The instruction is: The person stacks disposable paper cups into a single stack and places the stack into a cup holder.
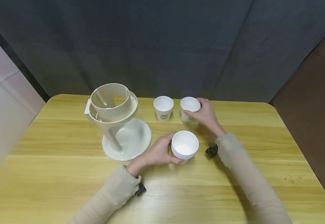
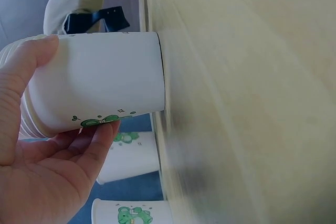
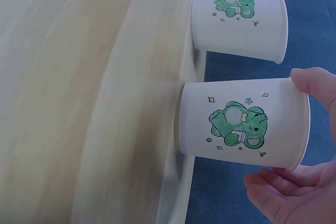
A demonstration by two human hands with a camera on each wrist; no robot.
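My left hand grips a stack of white paper cups, thumb on the near side and fingers on the far side. Several rims show nested together at the top of this stack, and its base is right at the tabletop in the left wrist view. Farther back, my right hand holds a single paper cup near its rim, between thumb and fingers. A green bear is printed on that cup's side. Just left of it stands another upright paper cup with a matching print, untouched by either hand.
A cream plastic stand with a ring-shaped top and a round base stands on the left of the wooden table. Behind the table's far edge hangs a dark curtain. Black devices are strapped at both wrists.
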